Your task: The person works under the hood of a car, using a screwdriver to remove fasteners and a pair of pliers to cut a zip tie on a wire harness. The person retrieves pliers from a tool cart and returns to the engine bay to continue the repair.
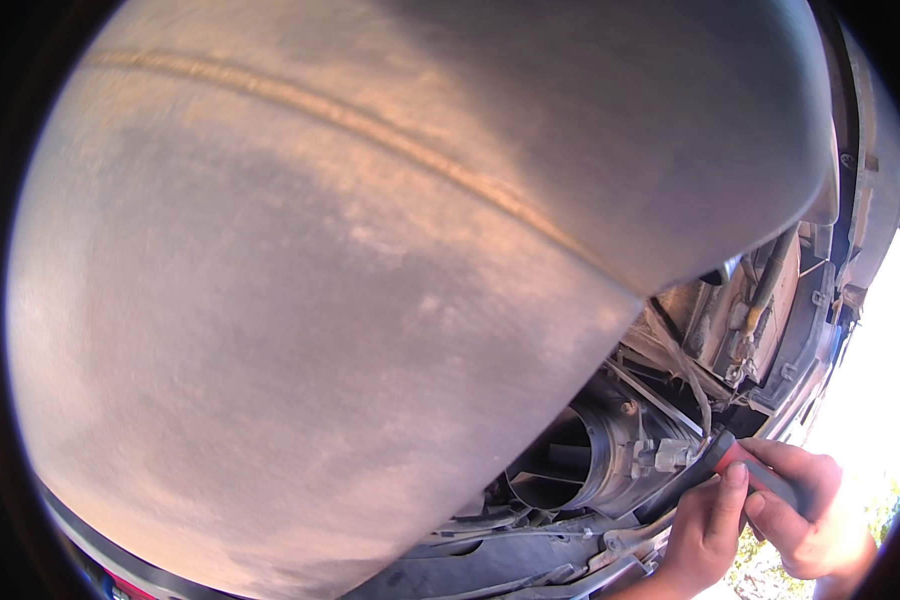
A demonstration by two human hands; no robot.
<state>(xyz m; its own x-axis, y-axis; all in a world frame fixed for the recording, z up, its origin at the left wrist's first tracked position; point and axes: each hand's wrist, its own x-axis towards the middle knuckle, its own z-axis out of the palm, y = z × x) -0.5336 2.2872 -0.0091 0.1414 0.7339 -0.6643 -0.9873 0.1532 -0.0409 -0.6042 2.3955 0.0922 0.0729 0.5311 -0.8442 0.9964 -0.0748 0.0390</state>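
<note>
At the lower right, my right hand [810, 502] is wrapped around the red and dark grey handle [750, 469] of what looks like a screwdriver. My left hand [709, 517] is beside it, its thumb against the same handle. A thin straight metal shaft [656, 397] appears to run from the handle up and left, its far end among the vehicle's parts. Close to the handle's front, a light grey electrical connector [673, 454] sits on the side of a round black air duct [592, 457]. A sleeved cable [694, 375] hangs down behind the handle's front.
A large, dusty grey vehicle panel [330, 300] fills most of the view and hides much behind it. Dirty brackets and a hose [772, 277] show at the right. Dark plastic trim [487, 562] runs below the duct. Bright ground [757, 574] shows beneath the hands.
</note>
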